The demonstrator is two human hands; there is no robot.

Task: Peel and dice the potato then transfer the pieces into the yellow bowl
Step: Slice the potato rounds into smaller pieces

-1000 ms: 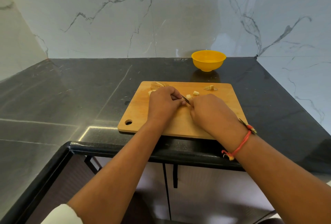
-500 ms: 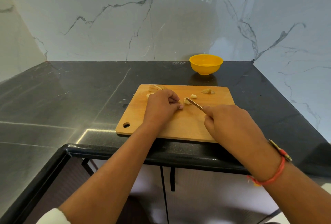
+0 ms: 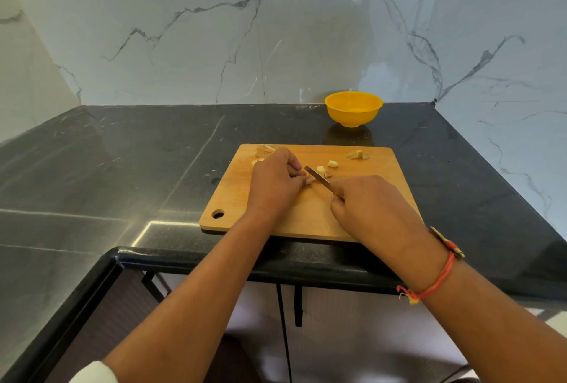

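A: hands?
B: right hand (image 3: 368,208) grips a slim metal-bladed knife (image 3: 317,178), blade angled up-left with its tip beside the left hand (image 3: 276,181). Left fingers are curled, knuckles up, on the rectangular wooden cutting board (image 3: 239,198). Can't tell what's under them.
A: potato?
B: pale diced potato pieces (image 3: 332,163) lie on the board just past the blade, a few more near its far right corner. The round yellow plastic bowl (image 3: 353,108) sits apart behind the board on the black stone worktop (image 3: 122,152).

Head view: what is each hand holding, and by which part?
The right hand grips the knife by its handle, blade pointing at the left hand. Left hand's fingers curl down onto the cutting board; whatever they hold is hidden.
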